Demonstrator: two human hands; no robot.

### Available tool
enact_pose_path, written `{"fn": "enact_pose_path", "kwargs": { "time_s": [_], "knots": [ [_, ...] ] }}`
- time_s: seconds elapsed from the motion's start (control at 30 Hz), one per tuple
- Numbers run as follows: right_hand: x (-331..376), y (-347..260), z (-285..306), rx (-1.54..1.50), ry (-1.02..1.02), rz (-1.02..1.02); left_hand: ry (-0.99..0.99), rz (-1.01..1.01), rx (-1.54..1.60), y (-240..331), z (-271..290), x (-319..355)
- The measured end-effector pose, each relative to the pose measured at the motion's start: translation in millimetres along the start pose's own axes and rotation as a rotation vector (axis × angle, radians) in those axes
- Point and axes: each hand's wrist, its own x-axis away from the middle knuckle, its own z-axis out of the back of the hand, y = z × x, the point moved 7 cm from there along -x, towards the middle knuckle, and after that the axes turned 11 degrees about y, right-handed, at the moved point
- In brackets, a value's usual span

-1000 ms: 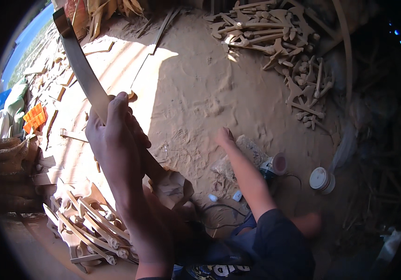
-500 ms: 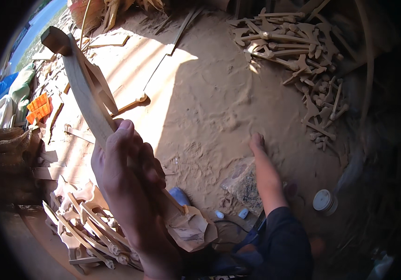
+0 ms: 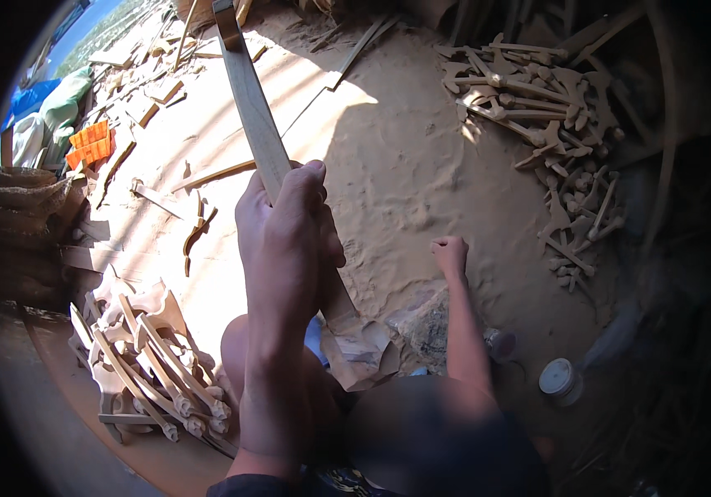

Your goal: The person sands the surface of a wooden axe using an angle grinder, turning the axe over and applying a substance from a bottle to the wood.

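Note:
My left hand (image 3: 281,232), large in the middle, is closed around a long piece of carved wood (image 3: 254,108). Its bar rises from my fist to a blocky end at the top of the view. Below the fist, a broader, faceted wooden part (image 3: 359,352) shows above my lap and appears to belong to the same piece. My right hand (image 3: 450,253) is lower and to the right, its fingers curled in above the sandy ground. Whatever it may hold is hidden. A rough stone block (image 3: 421,327) lies beside my right forearm.
Pale carved wooden parts lie in a pile (image 3: 148,348) at lower left and another pile (image 3: 537,99) at upper right. A round white-topped container (image 3: 558,379) stands at lower right. Orange pieces (image 3: 90,145) and wood scraps (image 3: 156,203) litter the left side.
My left hand has moved right with the wooden piece, whose bar now stands steeper. My right hand has shifted slightly left. The view has moved a little too.

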Motion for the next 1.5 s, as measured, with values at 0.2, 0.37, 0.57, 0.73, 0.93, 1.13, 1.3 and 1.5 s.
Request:
{"fn": "enact_pose_path", "kwargs": {
  "time_s": [0.2, 0.37, 0.57, 0.73, 0.93, 1.13, 1.3, 1.5],
  "knots": [
    [103.0, -165.1, 160.4, -0.700, 0.001, -0.132, 0.048, 0.023, -0.017, -14.2, -29.6, 22.1],
    [156.2, -249.3, 311.1, -0.856, 0.120, 0.111, -0.043, -0.008, -0.003, -24.9, -59.7, 51.3],
    [212.8, -301.3, 355.1, -0.434, 0.033, 0.750, -0.062, -0.083, 0.009, -37.4, -76.3, 70.5],
    [252.8, -277.0, 370.1, -0.163, 0.117, 0.881, -0.059, -0.113, 0.005, -47.1, -85.4, 92.2],
    [262.3, -241.2, 365.2, -0.272, 0.355, 0.683, -0.009, -0.154, 0.025, -58.6, -92.3, 115.8],
    [273.1, -243.9, 328.1, -0.028, 0.538, 0.760, 0.038, -0.111, 0.111, -73.4, -90.5, 124.8],
    [308.6, -211.4, 325.7, 0.246, 0.641, 0.875, 0.059, -0.105, 0.091, -90.5, -92.8, 141.9],
    [274.0, -218.5, 304.2, 0.782, 0.191, 0.391, 0.019, -0.181, 0.074, -93.9, -97.4, 180.5]
  ]
}}
